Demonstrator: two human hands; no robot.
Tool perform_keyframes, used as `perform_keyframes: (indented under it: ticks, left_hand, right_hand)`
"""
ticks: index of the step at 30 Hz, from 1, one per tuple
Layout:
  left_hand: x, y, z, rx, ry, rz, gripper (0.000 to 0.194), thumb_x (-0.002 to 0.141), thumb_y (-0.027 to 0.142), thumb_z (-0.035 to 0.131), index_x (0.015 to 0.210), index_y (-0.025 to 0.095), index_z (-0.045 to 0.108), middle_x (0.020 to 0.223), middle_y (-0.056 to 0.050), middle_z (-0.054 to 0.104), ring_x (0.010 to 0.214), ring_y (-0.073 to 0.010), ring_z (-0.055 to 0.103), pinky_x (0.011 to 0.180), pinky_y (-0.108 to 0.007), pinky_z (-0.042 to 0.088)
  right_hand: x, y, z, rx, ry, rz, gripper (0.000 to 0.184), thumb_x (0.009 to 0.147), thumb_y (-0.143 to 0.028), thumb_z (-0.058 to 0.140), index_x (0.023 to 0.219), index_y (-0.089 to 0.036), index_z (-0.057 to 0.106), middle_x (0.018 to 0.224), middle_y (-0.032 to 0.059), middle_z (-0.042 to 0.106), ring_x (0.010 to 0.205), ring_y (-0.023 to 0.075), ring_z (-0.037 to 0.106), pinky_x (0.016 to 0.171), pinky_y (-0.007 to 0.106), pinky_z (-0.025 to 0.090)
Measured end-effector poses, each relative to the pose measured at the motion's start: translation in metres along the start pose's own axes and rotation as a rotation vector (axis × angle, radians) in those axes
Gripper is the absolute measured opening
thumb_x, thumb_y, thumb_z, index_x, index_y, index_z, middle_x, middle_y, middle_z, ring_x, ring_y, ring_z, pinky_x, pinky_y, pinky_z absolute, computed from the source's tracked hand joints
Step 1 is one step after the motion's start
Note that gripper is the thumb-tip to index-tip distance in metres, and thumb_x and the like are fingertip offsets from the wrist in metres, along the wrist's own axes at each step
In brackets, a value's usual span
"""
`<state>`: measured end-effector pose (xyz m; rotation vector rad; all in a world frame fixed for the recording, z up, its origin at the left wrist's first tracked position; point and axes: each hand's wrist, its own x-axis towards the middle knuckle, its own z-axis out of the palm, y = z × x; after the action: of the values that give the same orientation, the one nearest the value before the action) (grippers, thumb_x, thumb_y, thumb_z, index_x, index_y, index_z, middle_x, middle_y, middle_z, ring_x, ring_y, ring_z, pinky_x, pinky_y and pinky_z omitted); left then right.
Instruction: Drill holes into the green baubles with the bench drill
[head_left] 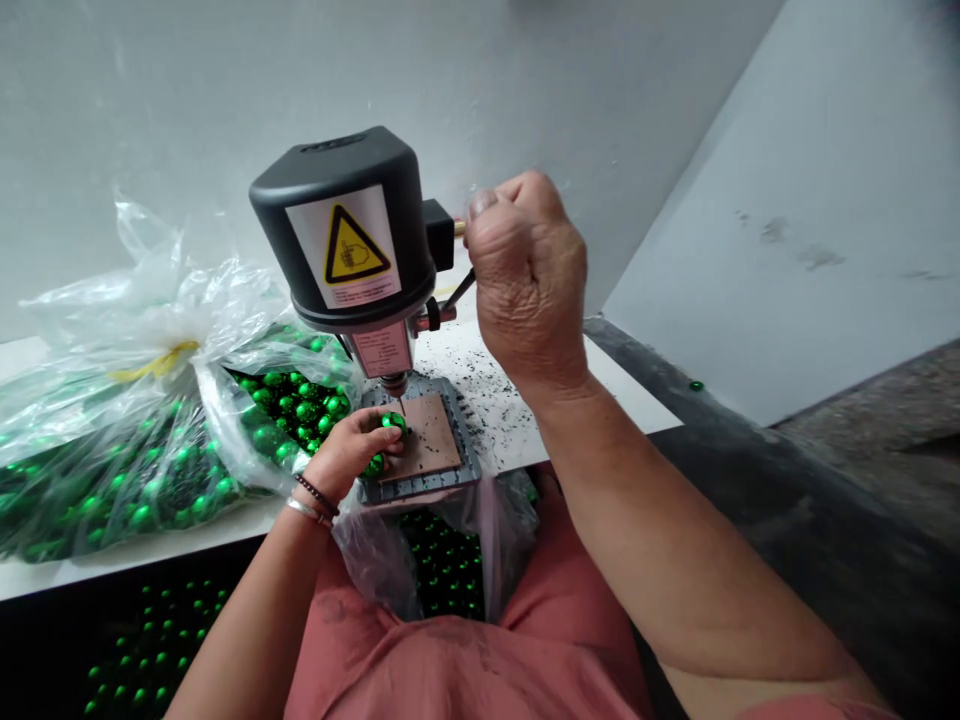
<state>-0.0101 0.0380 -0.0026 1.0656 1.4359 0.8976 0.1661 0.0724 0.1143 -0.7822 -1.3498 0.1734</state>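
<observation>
A small bench drill press with a black head and a yellow warning label stands on a white table. My right hand is closed in a fist around its feed lever at the right of the head. My left hand pinches a shiny green bead on the brown block of the drill's base, right under the drill bit. More green beads sit under its fingers.
A clear plastic bag full of green beads lies on the table at left. Another open bag of beads hangs in my lap below the table edge. Dark drilling dust covers the table right of the drill. Grey walls close behind and right.
</observation>
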Motion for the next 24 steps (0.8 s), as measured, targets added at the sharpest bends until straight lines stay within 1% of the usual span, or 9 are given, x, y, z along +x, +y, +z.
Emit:
perform_keyframes:
  ticks: [3, 5, 7, 10, 12, 14, 17, 21, 24]
  left_hand:
    - [0.002, 0.001, 0.004, 0.132, 0.047, -0.001, 0.045, 0.060, 0.030, 0.068, 0.100, 0.013, 0.060, 0.060, 0.001, 0.060, 0.050, -0.0099, 0.054, 0.045, -0.020, 0.038]
    - [0.005, 0.000, 0.005, 0.214, 0.066, 0.027, 0.043, 0.060, 0.029, 0.068, 0.100, 0.014, 0.062, 0.057, 0.002, 0.059, 0.048, -0.0089, 0.051, 0.046, -0.020, 0.037]
    - [0.009, -0.004, 0.005, 0.283, 0.083, 0.062, 0.044, 0.058, 0.029, 0.068, 0.100, 0.015, 0.064, 0.061, 0.001, 0.062, 0.051, -0.0099, 0.053, 0.048, -0.021, 0.039]
    - [0.016, -0.009, 0.004, 0.403, 0.127, 0.126, 0.045, 0.058, 0.030, 0.069, 0.100, 0.017, 0.066, 0.076, -0.002, 0.068, 0.064, -0.0137, 0.059, 0.055, -0.022, 0.044]
    - [0.018, -0.012, 0.004, 0.494, 0.142, 0.156, 0.047, 0.059, 0.033, 0.069, 0.102, 0.017, 0.066, 0.082, -0.003, 0.069, 0.069, -0.0153, 0.061, 0.059, -0.023, 0.046]
    - [0.018, -0.013, 0.006, 0.583, 0.158, 0.177, 0.048, 0.060, 0.037, 0.068, 0.105, 0.019, 0.066, 0.078, -0.002, 0.069, 0.068, -0.0153, 0.060, 0.058, -0.023, 0.045]
    - [0.017, -0.012, 0.009, 0.698, 0.177, 0.220, 0.045, 0.061, 0.039, 0.067, 0.103, 0.021, 0.068, 0.068, 0.000, 0.066, 0.063, -0.0143, 0.057, 0.053, -0.022, 0.041]
    - [0.016, -0.010, 0.010, 0.756, 0.164, 0.259, 0.042, 0.063, 0.039, 0.066, 0.102, 0.024, 0.069, 0.066, 0.001, 0.064, 0.060, -0.0136, 0.056, 0.051, -0.021, 0.038]
    - [0.017, -0.010, 0.009, 0.744, 0.142, 0.268, 0.041, 0.063, 0.039, 0.065, 0.102, 0.025, 0.069, 0.067, 0.001, 0.065, 0.059, -0.0138, 0.055, 0.050, -0.021, 0.037]
  right_hand:
    - [0.000, 0.000, -0.001, 0.016, -0.006, -0.005, 0.029, 0.086, -0.038, 0.038, 0.063, -0.021, 0.035, 0.058, -0.0035, 0.037, 0.055, 0.0080, 0.034, 0.057, 0.023, 0.034]
    - [0.000, -0.001, -0.002, 0.030, -0.015, -0.007, 0.027, 0.086, -0.036, 0.039, 0.063, -0.021, 0.035, 0.059, -0.0033, 0.038, 0.056, 0.0085, 0.035, 0.058, 0.023, 0.036]
    - [0.000, -0.002, -0.003, 0.039, -0.024, -0.001, 0.027, 0.086, -0.035, 0.040, 0.063, -0.022, 0.035, 0.060, -0.0032, 0.039, 0.057, 0.0089, 0.036, 0.060, 0.023, 0.037]
    - [0.000, -0.002, -0.004, 0.042, -0.034, 0.004, 0.026, 0.085, -0.035, 0.040, 0.064, -0.022, 0.035, 0.060, -0.0032, 0.038, 0.057, 0.0092, 0.035, 0.060, 0.024, 0.036]
    - [-0.001, -0.001, -0.004, 0.041, -0.036, 0.000, 0.026, 0.086, -0.035, 0.039, 0.064, -0.022, 0.034, 0.059, -0.0032, 0.036, 0.057, 0.0092, 0.034, 0.060, 0.024, 0.036]
    - [-0.001, -0.001, -0.004, 0.041, -0.038, -0.010, 0.026, 0.086, -0.035, 0.039, 0.064, -0.022, 0.035, 0.059, -0.0033, 0.036, 0.056, 0.0090, 0.034, 0.059, 0.024, 0.035]
    - [0.000, -0.001, -0.004, 0.049, -0.036, -0.008, 0.028, 0.086, -0.037, 0.039, 0.064, -0.021, 0.035, 0.059, -0.0034, 0.037, 0.055, 0.0082, 0.035, 0.058, 0.023, 0.036]
    - [-0.004, -0.003, -0.006, 0.026, -0.041, 0.017, 0.028, 0.085, -0.039, 0.039, 0.065, -0.020, 0.036, 0.058, -0.0036, 0.035, 0.052, 0.0066, 0.036, 0.052, 0.021, 0.036]
    - [-0.013, -0.002, -0.010, -0.030, -0.029, -0.015, 0.024, 0.084, -0.038, 0.043, 0.068, -0.020, 0.040, 0.058, -0.0046, 0.036, 0.051, 0.0050, 0.034, 0.052, 0.019, 0.036]
